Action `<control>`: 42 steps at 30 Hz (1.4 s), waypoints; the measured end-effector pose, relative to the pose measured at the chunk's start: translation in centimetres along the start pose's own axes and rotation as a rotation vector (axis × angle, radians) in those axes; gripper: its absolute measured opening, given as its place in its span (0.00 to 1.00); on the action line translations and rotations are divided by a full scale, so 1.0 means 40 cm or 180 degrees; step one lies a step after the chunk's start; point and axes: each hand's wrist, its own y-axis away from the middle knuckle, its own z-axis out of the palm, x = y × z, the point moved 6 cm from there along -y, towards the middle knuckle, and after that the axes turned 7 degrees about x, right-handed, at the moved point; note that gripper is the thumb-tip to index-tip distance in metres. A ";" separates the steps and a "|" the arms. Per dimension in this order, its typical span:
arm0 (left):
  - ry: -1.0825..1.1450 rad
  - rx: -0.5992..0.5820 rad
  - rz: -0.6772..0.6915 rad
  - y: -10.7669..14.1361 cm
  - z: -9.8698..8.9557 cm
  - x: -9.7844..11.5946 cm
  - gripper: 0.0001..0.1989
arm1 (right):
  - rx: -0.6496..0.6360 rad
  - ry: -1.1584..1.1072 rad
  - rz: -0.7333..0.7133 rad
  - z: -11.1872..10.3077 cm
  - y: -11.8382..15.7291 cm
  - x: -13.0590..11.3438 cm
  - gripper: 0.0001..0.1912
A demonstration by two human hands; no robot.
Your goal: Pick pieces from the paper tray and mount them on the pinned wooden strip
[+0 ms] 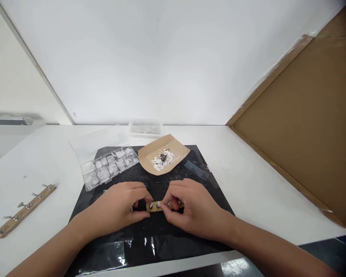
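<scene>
A short wooden strip with round metal mounts (151, 207) lies across the black mat (127, 250) in front of me. My left hand (125, 204) grips the strip's left end between thumb and fingertips. At the strip's middle, my right hand (187, 204) has thumb and forefinger pinched together over one of the mounts. A small whitish piece shows at those fingertips, too small to name. My right fingers hide part of the strip's right side. Just beyond my hands sits a brown paper tray (147, 152) with white flakes and a dark clump (163, 157) in it.
An open clear compartment box (88, 187) of translucent pieces stands at the back left. Behind it is a white tub (145, 135). A second wooden strip with metal stems (23, 211) lies far left. Small white bits (220, 169) lie right of the mat; cardboard (300, 127) stands beyond.
</scene>
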 end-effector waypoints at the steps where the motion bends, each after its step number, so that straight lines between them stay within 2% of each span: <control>1: 0.0000 -0.0035 0.0011 0.000 0.004 -0.002 0.08 | 0.0002 -0.0001 0.0019 -0.003 0.000 0.001 0.07; 6: 0.0119 -0.0026 -0.0022 -0.001 0.017 -0.011 0.08 | 0.0029 -0.0057 0.0062 -0.016 -0.001 0.003 0.07; 13: 0.0575 0.0283 -0.0308 -0.008 0.041 -0.006 0.03 | -0.0008 0.0122 -0.0058 -0.016 0.003 0.000 0.08; 17: 0.0598 0.0484 -0.0308 -0.005 0.060 0.010 0.02 | -0.0067 0.0196 -0.0178 -0.004 0.010 -0.004 0.08; 24: 0.0797 0.0352 -0.0191 0.001 0.080 0.034 0.04 | -0.0166 0.0265 -0.0204 -0.003 0.018 -0.005 0.07; 30: 0.0749 0.0400 -0.0110 -0.004 0.087 0.034 0.07 | -0.0159 0.0351 -0.0258 -0.005 0.025 -0.006 0.07; 42: 0.0673 0.0475 -0.0106 -0.005 0.096 0.031 0.03 | -0.0213 0.0469 -0.0273 -0.006 0.029 -0.009 0.08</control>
